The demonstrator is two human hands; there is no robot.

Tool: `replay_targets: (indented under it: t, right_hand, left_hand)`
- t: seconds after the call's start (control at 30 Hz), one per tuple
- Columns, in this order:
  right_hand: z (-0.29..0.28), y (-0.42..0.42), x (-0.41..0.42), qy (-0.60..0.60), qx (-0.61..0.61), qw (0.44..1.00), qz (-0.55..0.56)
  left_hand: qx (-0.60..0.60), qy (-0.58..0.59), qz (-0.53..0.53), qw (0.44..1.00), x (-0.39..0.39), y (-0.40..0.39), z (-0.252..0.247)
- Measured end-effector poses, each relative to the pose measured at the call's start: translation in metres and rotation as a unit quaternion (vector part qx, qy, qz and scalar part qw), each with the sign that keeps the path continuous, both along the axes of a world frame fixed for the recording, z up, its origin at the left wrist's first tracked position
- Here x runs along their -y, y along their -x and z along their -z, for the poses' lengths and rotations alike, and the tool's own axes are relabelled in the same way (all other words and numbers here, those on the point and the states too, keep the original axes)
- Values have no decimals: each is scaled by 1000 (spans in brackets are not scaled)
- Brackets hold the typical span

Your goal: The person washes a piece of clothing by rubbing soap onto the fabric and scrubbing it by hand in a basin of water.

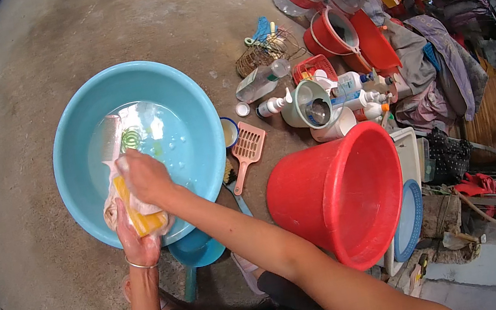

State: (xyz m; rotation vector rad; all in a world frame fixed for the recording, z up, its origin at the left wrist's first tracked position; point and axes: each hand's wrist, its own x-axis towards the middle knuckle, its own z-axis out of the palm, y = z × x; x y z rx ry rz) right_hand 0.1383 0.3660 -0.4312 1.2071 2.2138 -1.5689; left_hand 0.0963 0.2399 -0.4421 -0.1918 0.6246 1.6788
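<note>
Over the near rim of a light blue plastic basin (189, 90), my left hand (136, 239) supports a yellow block-like object (142, 221) from below, with a metal bangle on the wrist. A wet, soapy pale cloth (110, 213) is bunched around the block. My right hand (144, 175) presses on top, its fingers curled over part of the cloth against the block. Just beyond the hands is a white comb (111, 136) in the basin; its handle end is hidden near my fingers. A green coiled hair tie (130, 140) sits in the shallow water.
A blue dipper (200, 250) is under the basin's near rim. To the right are a pink slotted scoop (246, 145), a large red bucket (307, 194) on its side, a pale green pail (293, 114) and several bottles. A wire basket (256, 59) is farther off on the concrete floor.
</note>
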Motion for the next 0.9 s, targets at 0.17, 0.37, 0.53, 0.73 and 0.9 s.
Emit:
replay_targets:
  t: [0.17, 0.37, 0.53, 0.73, 0.9]
  right_hand:
    - [10, -21, 81, -266, -180, 945, 66]
    - [12, -4, 38, -343, -76, 934, -63]
    - [58, -17, 9, -56, -140, 968, 201]
    - [32, -53, 49, 357, -255, 810, 390]
    - [32, -63, 39, 463, -266, 677, 506]
  left_hand:
    - [51, 18, -23, 998, 10, 18, 12]
    - [-54, 71, -11, 996, 6, -4, 19]
    - [73, 13, 27, 997, 1, -6, -5]
    - [18, -5, -28, 999, 3, 19, 1]
    - [-13, 12, -26, 1000, 2, 23, -1]
